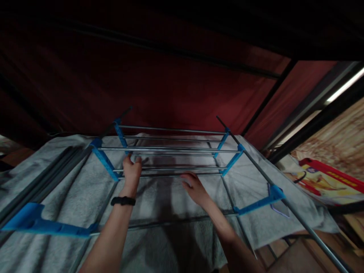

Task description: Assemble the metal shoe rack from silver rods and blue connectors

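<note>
A partly assembled rack of thin metal rods (170, 150) and blue plastic brackets (105, 163) stands on a grey cloth. My left hand (132, 172), with a dark wristband, is closed around a lower metal rod near the left bracket. Part of that rod is hidden behind the hand. My right hand (195, 189) is at the same lower rods, right of the middle, with its thumb and fingers apart; whether the fingertips touch the rod I cannot tell. Long grey side poles (260, 170) run through the brackets toward me.
The grey cloth (176, 239) spreads under the rack. Loose dark poles (54, 178) lie at the left, by a large blue bracket (42, 223). Another blue bracket (260, 201) sits on the right pole. A red and yellow printed package (327, 182) is at right. Dark red fabric (159, 83) hangs behind.
</note>
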Demonstrator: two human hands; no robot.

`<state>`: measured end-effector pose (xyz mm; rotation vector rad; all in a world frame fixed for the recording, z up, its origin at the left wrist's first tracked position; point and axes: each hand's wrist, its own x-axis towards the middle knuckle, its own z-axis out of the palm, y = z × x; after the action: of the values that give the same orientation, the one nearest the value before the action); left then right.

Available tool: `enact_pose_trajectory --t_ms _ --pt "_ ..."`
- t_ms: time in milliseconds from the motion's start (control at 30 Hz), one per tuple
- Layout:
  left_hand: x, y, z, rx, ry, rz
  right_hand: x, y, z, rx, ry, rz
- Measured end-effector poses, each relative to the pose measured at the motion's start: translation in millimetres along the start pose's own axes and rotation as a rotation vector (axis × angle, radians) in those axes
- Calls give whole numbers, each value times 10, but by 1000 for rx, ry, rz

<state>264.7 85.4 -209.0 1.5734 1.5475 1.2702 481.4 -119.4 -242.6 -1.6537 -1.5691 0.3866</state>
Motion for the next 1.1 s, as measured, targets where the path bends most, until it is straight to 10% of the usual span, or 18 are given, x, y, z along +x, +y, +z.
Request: enact_pose_trajectory --t_ms 133,267,500,733,867,967,1100 --pt "-692 -89 -252 17 -67 199 -535 21 24 -65 -64 112" --pt "-1204 -173 -438 31 -358 80 -813 46 9 -202 -256 205" --pt "-1397 316 -551 78 -614 126 -1015 240 116 -190 -250 190" --pt "-916 1545 -466 142 -657 579 -1064 392 225 -222 -156 77" --pt "-348 1912 -816 266 -589 711 -1118 554 250 -157 -110 34" --pt "162 1867 -1337 215 -579 616 -1147 724 297 -121 -93 0" --pt "786 1562 -1909 -32 -352 124 -1221 843 361 -206 -69 -42"
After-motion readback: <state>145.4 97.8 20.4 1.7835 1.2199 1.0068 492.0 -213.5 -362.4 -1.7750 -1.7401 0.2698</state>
